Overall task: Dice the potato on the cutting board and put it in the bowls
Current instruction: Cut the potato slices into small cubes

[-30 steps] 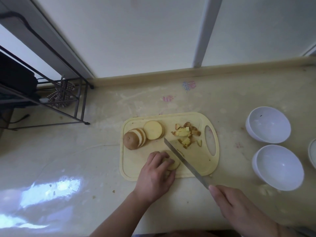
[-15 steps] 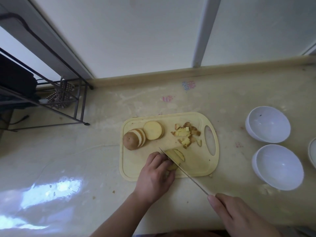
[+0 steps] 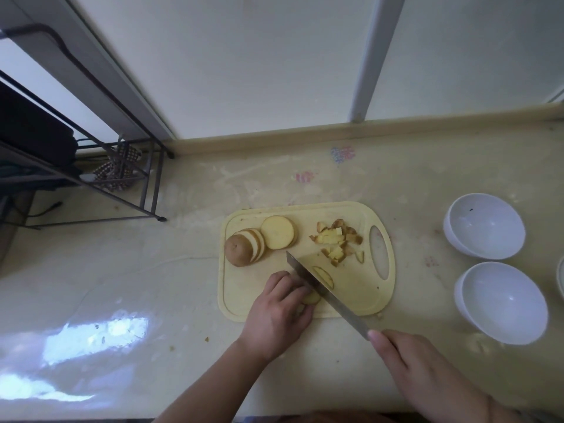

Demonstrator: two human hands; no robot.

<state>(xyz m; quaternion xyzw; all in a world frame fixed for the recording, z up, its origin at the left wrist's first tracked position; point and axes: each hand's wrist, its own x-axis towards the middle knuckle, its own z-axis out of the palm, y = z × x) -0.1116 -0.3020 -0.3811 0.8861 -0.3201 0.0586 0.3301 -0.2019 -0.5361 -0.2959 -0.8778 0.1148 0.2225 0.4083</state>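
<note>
with the left hand (image 3: 276, 312) pinning a potato slice (image 3: 311, 298) on the cutting board (image 3: 351, 297) and the right hand (image 3: 427, 374) clamped on the knife (image 3: 323, 291), the blade running beside the fingertips (image 3: 300, 290) could nick them if the slice slips.

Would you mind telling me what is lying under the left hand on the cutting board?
Under the left hand a potato slice peeks out beside the knife blade on the cutting board. The fingers cover most of it, so its full shape cannot be seen.
</note>
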